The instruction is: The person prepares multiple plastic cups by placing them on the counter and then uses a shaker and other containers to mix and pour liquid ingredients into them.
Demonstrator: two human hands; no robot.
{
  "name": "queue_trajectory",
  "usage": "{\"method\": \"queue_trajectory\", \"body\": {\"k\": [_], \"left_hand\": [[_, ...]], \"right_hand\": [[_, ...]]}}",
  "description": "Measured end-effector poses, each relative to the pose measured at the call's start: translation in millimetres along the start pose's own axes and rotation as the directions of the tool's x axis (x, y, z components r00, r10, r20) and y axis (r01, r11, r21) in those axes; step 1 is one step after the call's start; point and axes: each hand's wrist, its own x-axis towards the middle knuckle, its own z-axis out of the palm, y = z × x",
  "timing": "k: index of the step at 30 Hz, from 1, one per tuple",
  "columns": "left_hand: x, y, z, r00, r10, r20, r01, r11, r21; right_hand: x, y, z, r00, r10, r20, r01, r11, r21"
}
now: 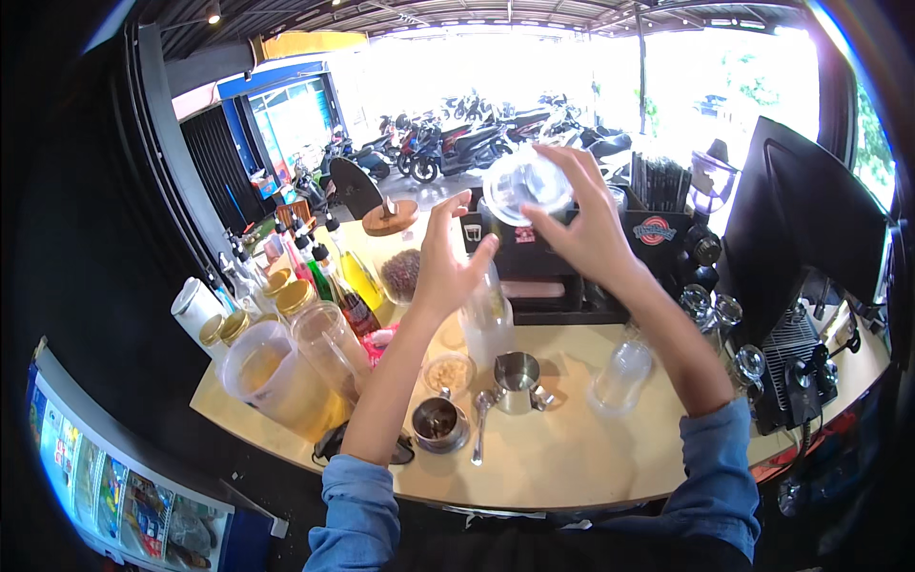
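My right hand (pixel 597 225) is raised over the far side of the counter, its thumb and fingers around a clear plastic cup (pixel 511 191). The round rim of this cup faces partly towards me. To its left, my left hand (pixel 452 268) is held up with thumb and fingers apart and nothing in them. Below the hands stand a tall clear container (pixel 488 322), partly hidden by my left hand, and a steel milk jug (pixel 517 379). A steel cup (pixel 439 423) and a spoon (pixel 482 429) are nearer to me. More clear plastic cups (pixel 622 375) are at the right.
Syrup bottles with pumps (pixel 350 300), gold-lidded jars (pixel 294 294) and a large plastic pitcher (pixel 268 375) crowd the left side. An open tub (pixel 449 373) holds pale crumbs. A black monitor (pixel 793 222) and glassware (pixel 749 365) stand right. Motorbikes (pixel 465 139) are parked beyond.
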Motion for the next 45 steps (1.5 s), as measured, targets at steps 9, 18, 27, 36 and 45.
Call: {"method": "queue_trajectory", "body": {"k": [9,18,27,36,45], "left_hand": [[22,-103,23,0.921,-0.283,0.267,0.118,0.858,0.5],[28,-91,8,0.917,-0.272,0.292,0.064,0.823,0.565],[27,-89,8,0.902,-0.302,0.31,0.074,0.814,0.576],[26,-89,10,0.906,-0.291,0.309,0.072,0.823,0.564],[25,-93,10,0.912,-0.274,0.304,0.072,0.84,0.538]], "right_hand": [[83,140,108,0.936,0.245,0.253,-0.206,0.963,-0.171],[107,136,114,0.564,0.637,0.526,-0.612,0.75,-0.253],[81,142,136,0.496,0.675,0.546,-0.531,0.733,-0.424],[63,142,143,0.507,0.679,0.532,-0.45,0.734,-0.509],[45,158,156,0.688,0.44,0.577,-0.085,0.839,-0.538]]}}
